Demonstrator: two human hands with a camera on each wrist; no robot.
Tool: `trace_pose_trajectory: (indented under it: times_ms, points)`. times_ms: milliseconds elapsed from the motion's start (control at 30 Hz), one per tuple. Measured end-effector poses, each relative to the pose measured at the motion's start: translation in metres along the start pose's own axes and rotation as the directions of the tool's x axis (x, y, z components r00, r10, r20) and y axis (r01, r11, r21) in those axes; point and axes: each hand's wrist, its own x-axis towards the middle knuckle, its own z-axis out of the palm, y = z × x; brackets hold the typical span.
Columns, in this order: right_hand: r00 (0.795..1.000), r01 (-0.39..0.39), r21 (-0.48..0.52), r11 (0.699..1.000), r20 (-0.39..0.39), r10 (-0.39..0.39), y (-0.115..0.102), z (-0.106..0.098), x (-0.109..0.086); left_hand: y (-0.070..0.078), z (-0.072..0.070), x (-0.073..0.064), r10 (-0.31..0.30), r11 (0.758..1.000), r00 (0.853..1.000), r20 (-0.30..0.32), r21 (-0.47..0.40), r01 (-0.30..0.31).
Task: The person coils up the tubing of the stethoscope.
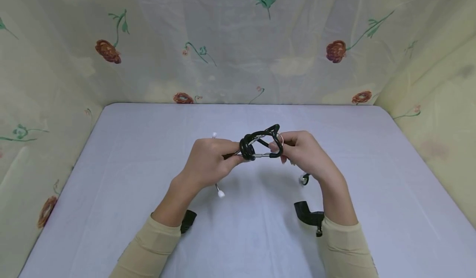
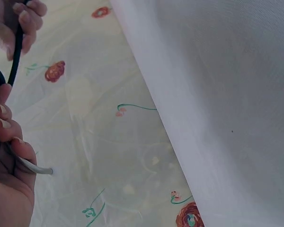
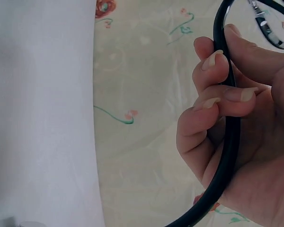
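A stethoscope with black tubing (image 1: 246,148) is held up over the table between both hands, its tube looped and coiled. My left hand (image 1: 208,160) grips the coiled bundle and the metal ear tubes. White eartips (image 1: 221,193) stick out above and below that hand. In the left wrist view a pale metal ear tube (image 2: 35,168) comes out past the curled fingers. My right hand (image 1: 303,152) pinches the loop at its right end. The right wrist view has its fingers curled round the black tube (image 3: 232,137). A small round silver-and-black piece (image 1: 304,179) shows below the right hand.
A white-covered table (image 1: 148,125) lies beneath the hands. Flower-patterned curtains (image 1: 223,42) enclose it at the back and both sides. Black mounts (image 1: 309,215) are on both wrists by the beige sleeves.
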Motion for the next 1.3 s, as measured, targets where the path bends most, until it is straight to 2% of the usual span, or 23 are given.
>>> trace_pose_trajectory:
  times_ms: [167, 300, 567, 867, 1100, 1300]
  points:
    - [0.999, 0.027, 0.006, 1.0, 0.017, -0.027, -0.001, 0.003, 0.0, -0.001, 0.0, 0.0, -0.101, 0.993, 0.995, -0.007, 0.053, 0.101]
    - [0.999, 0.041, -0.01, 0.999, 0.03, -0.04, -0.002, 0.003, 0.0, -0.003, 0.0, 0.0, -0.151, 0.986, 0.988, -0.025, 0.07, 0.153]
    - [0.992, 0.076, 0.033, 0.997, 0.096, -0.079, -0.004, 0.006, -0.001, -0.004, -0.001, -0.001, -0.223, 0.967, 0.974, -0.048, 0.111, 0.228]
    - [0.976, 0.057, 0.051, 0.997, 0.205, -0.067, -0.006, 0.011, -0.001, -0.006, -0.002, 0.0, -0.311, 0.937, 0.947, -0.08, 0.138, 0.319]
    - [0.959, 0.063, 0.038, 0.997, 0.273, -0.071, -0.009, 0.014, -0.003, -0.007, -0.001, 0.0, -0.349, 0.921, 0.934, -0.075, 0.154, 0.357]
    - [0.939, 0.045, 0.026, 0.999, 0.339, -0.051, -0.011, 0.013, -0.007, -0.009, 0.001, 0.0, -0.4, 0.9, 0.915, -0.044, 0.168, 0.401]
